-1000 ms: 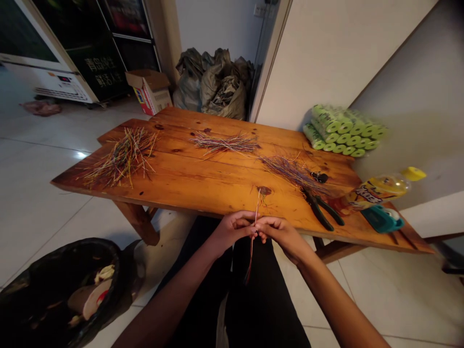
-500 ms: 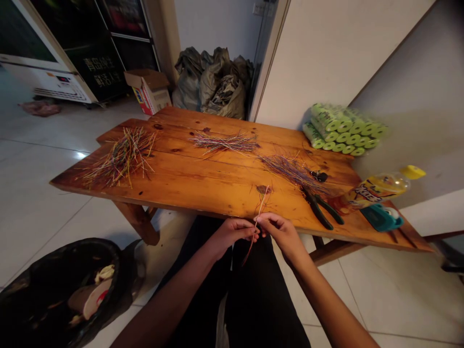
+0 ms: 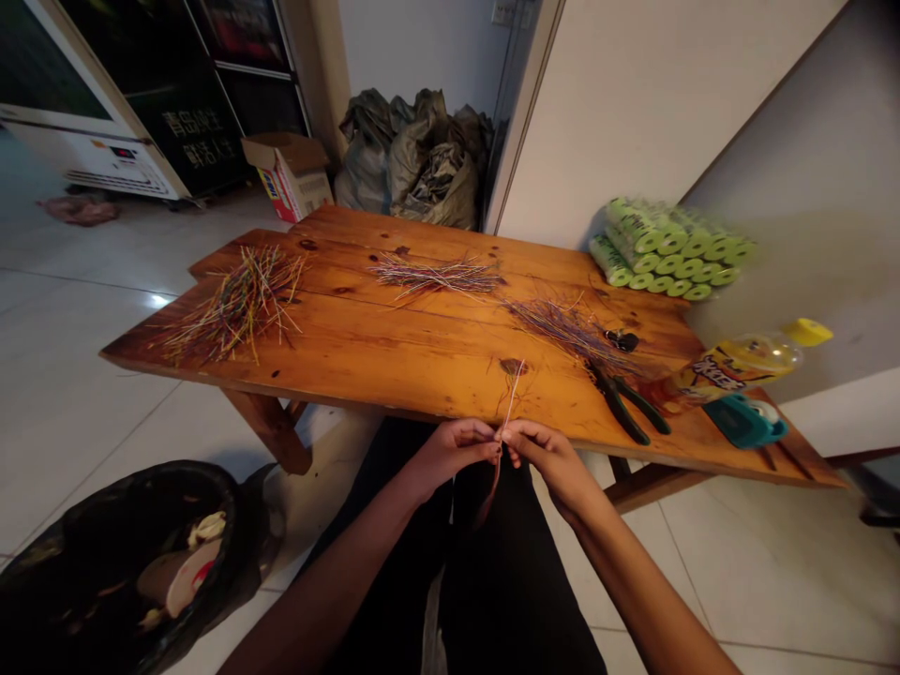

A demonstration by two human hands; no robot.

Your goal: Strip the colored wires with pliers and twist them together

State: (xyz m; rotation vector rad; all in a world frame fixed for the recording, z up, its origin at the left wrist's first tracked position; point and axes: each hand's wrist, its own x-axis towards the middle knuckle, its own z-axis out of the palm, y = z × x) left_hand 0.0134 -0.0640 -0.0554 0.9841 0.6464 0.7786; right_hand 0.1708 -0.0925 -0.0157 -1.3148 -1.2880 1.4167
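My left hand (image 3: 450, 452) and my right hand (image 3: 545, 455) meet fingertip to fingertip just in front of the wooden table (image 3: 394, 352), over my lap. Both pinch the same few thin coloured wires (image 3: 507, 398); a pale end sticks up towards the table edge and the rest hangs down between my knees. Three heaps of similar thin wires lie on the table: a mixed one at the left (image 3: 235, 300), a purple one in the middle (image 3: 436, 276) and a purple one at the right (image 3: 562, 328).
Green-handled pliers (image 3: 622, 403) lie at the right of the table, beside a bottle with a yellow cap (image 3: 731, 364) and a teal tool (image 3: 745, 422). Green rolls (image 3: 667, 253) are stacked at the far right. A black bin (image 3: 119, 562) stands on the floor at my left.
The wires' upper end has tipped from upright to leaning right, and less hangs below my hands. Both hands have stayed together at the table edge.
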